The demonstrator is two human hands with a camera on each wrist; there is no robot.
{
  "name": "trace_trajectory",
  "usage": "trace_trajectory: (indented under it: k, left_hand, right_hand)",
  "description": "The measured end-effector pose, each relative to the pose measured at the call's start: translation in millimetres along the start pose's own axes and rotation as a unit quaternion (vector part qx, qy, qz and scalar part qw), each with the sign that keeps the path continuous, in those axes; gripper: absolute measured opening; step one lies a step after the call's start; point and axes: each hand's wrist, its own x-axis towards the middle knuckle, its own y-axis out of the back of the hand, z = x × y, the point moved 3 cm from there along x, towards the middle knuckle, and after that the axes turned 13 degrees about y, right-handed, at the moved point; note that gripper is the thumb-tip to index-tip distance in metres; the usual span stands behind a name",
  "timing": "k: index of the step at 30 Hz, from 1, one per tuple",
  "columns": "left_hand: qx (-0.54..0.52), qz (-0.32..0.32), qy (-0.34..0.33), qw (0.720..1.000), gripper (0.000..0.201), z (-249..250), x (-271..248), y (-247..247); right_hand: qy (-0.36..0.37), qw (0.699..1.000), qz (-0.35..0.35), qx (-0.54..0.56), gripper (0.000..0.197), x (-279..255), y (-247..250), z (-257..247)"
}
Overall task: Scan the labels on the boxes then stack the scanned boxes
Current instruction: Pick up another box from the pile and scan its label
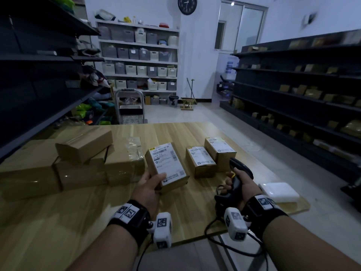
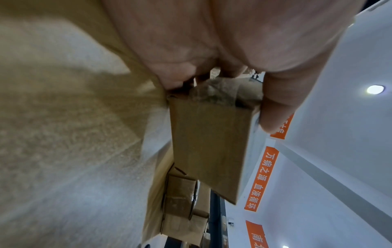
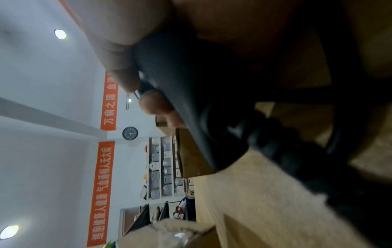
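Observation:
My left hand (image 1: 150, 184) grips the near end of a cardboard box (image 1: 166, 165) with a white shipping label on top, held tilted over the wooden table (image 1: 97, 208). In the left wrist view the thumb (image 2: 275, 109) presses the box (image 2: 207, 151) on its labelled face. My right hand (image 1: 240, 182) holds a black barcode scanner (image 1: 237, 173) by its handle, its head pointing away. The scanner's dark body (image 3: 201, 100) fills the right wrist view. Two more labelled boxes, one (image 1: 201, 161) and another (image 1: 219, 151), stand on the table between the hands.
A pile of plain brown boxes (image 1: 78, 161) lies at the table's left. A white flat pack (image 1: 279, 191) sits at the right edge. The scanner cable (image 1: 218, 239) hangs off the near edge. Dark shelving (image 1: 302, 94) stands on both sides, and a cart (image 1: 130, 108) behind the table.

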Motion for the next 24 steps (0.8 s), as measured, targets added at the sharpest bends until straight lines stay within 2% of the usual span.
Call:
trace_trajectory:
  k: [4, 6, 10, 14, 19, 23, 24]
  left_hand:
    - [0.023, -0.018, 0.006, 1.000, 0.066, 2.5, -1.8, 3.5]
    - [0.034, -0.028, 0.011, 0.999, 0.072, 2.9, -2.7, 4.5]
    - [0.051, -0.038, 0.016, 0.998, 0.076, 3.4, -2.9, 7.0]
    - [0.048, -0.013, 0.012, 0.999, 0.089, 3.0, 4.4, 10.7]
    - [0.030, 0.003, -0.002, 1.000, 0.107, 1.5, 9.3, 11.9]
    - [0.049, 0.018, -0.018, 0.998, 0.116, 3.4, 7.7, 11.9]
    - [0.051, 0.018, -0.019, 0.998, 0.124, 3.4, 8.1, 12.0]
  right_hand:
    - [0.011, 0.994, -0.029, -0.101, 0.027, -24.7, -25.3, -11.2]
    - [0.020, 0.983, -0.058, -0.175, 0.027, -42.6, -46.9, -19.6]
    - [0.028, 0.944, -0.117, -0.308, 0.022, -83.4, -87.6, -37.8]
    - [0.051, 0.900, -0.176, -0.396, 0.016, -114.1, -111.6, -55.5]
    - [0.069, 0.860, -0.182, -0.471, 0.017, -128.4, -121.3, -68.4]
    - [0.067, 0.855, -0.172, -0.485, 0.017, -138.1, -124.1, -68.1]
    - [0.068, 0.859, -0.170, -0.479, 0.015, -141.2, -124.1, -67.7]
